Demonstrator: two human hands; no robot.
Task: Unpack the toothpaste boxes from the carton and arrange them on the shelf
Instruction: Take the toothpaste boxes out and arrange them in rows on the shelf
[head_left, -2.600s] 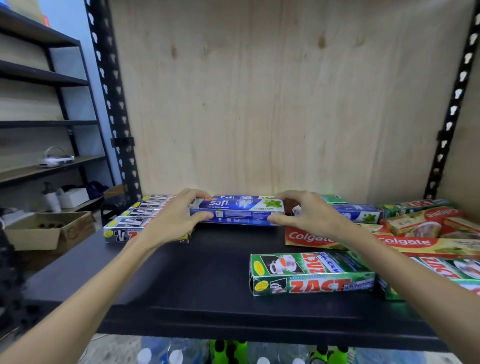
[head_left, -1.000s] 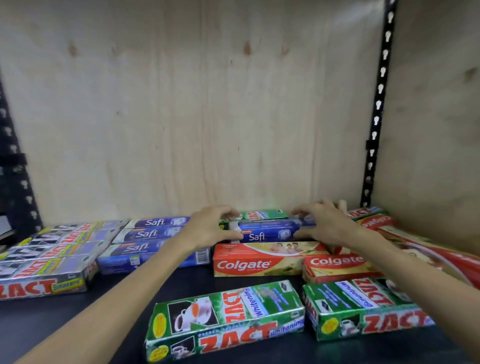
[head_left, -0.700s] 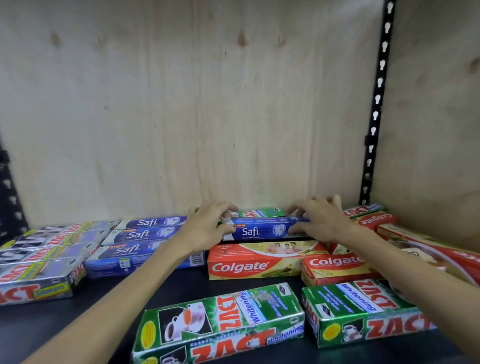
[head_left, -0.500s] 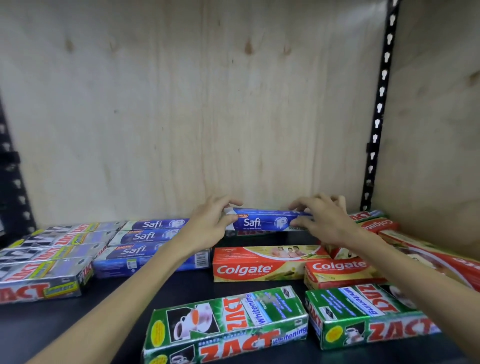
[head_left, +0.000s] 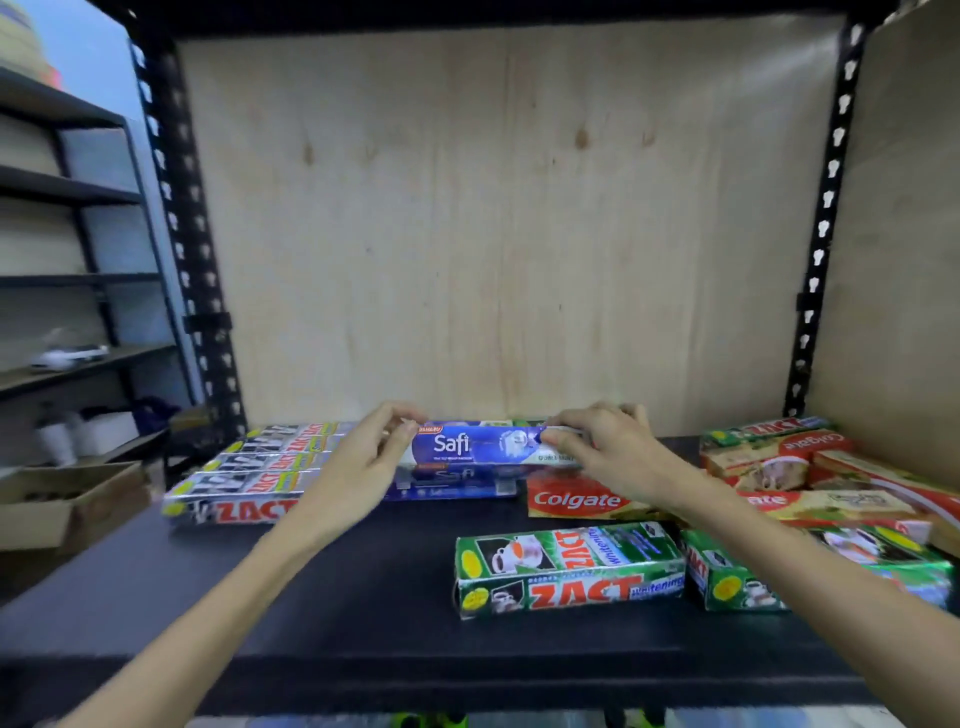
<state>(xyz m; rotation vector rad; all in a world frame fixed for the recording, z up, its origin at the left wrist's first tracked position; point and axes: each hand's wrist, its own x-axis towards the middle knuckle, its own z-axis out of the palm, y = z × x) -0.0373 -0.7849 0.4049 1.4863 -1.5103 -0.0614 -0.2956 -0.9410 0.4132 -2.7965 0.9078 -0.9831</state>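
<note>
2 hands, left hand and right hand, pinch the ends of the blue Safi box, held over another Safi box (placing step); next, lower it squarely on top.

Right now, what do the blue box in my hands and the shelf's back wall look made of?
Blue box: likely glossy printed cardboard, with sharp folded edges and sheen. Back wall: looks like bare plywood, matte, with visible grain and knots.

The black shelf is carrying silver Zact boxes lying far left, green Zact boxes sitting near right, and Colgate boxes lying behind those.
</note>
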